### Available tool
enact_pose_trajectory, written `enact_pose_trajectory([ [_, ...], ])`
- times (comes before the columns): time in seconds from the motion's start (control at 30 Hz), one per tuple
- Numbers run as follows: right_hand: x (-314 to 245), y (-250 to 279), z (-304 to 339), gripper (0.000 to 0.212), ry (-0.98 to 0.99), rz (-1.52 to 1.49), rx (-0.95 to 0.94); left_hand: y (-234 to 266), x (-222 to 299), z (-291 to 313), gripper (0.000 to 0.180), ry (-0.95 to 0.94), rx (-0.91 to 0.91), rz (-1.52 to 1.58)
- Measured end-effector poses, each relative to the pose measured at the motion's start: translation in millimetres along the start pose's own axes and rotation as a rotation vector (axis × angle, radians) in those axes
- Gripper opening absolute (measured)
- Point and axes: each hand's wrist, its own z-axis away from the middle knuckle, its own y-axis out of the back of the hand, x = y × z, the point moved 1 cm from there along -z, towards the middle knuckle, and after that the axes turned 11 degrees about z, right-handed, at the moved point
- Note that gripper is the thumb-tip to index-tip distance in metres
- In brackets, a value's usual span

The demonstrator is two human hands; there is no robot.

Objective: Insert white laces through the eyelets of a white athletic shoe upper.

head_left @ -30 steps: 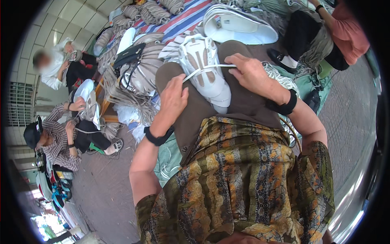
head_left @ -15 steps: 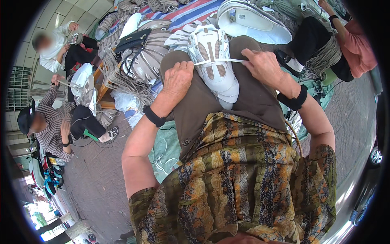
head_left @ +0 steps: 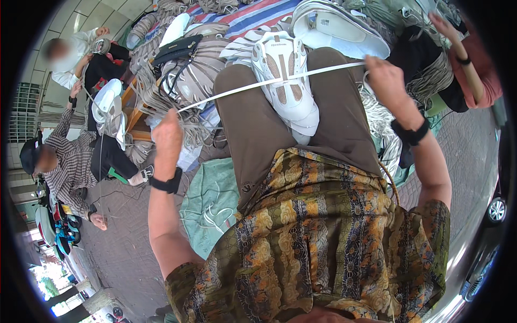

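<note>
Between my thighs rests a white and tan shoe upper [head_left: 278,70], its toe pointing toward my body. A white shoelace [head_left: 231,92] passes through it low on the lacing area and stretches out tight to both sides. My left hand [head_left: 168,134], out to the left beyond my knee, is closed on one end of the lace. The other end is pinched in my right hand [head_left: 386,81], above and right of my right knee and slightly blurred. Each wrist wears a black band.
Bundled shoe uppers [head_left: 199,75] and a dark pouch [head_left: 176,49] lie ahead on the left. A large white shoe [head_left: 342,29] sits beyond my right knee. Green cloth [head_left: 210,202] covers ground beside my left leg. Co-workers sit left and right; one wears a striped shirt [head_left: 72,167].
My hands have moved widely apart from close beside the shoe, drawing out longer lengths of lace on both sides. The striped-shirt co-worker's lower hand has swung down and outward.
</note>
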Motion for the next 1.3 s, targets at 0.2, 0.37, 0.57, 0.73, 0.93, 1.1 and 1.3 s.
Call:
enact_pose_trajectory([
  [0.2, 166.3, 0.4, 115.6, 0.024, -0.283, 0.187, -0.027, -6.1, -114.6, 89.6, 0.004, 0.338, -0.081, -0.116],
  [0.37, 250.5, 34.2, 192.1, 0.024, -0.74, 0.231, -0.154, 11.4, -201.9, 197.5, 0.008, 0.593, -0.152, -0.195],
  [0.57, 320.6, 50.2, 285.5, 0.026, -0.815, 0.353, -0.147, 72.1, -290.2, 327.1, 0.015, 0.645, -0.213, -0.389],
  [0.73, 353.6, 67.6, 364.5, 0.028, -0.897, 0.503, -0.221, 95.7, -263.8, 368.2, 0.023, 0.941, -0.089, -0.32],
  [0.93, 366.1, 36.5, 416.2, 0.035, -0.981, 0.394, -0.202, 141.5, -246.8, 403.9, 0.024, 1.273, -0.002, -0.198],
  [1.1, 375.0, 56.3, 433.8, 0.036, -1.084, 0.443, -0.219, 123.5, -225.0, 403.3, 0.023, 1.362, -0.06, -0.213],
  [1.3, 385.2, 56.2, 493.7, 0.036, -1.174, 0.382, -0.197, 125.0, -232.5, 419.5, 0.02, 1.27, -0.123, -0.356],
])
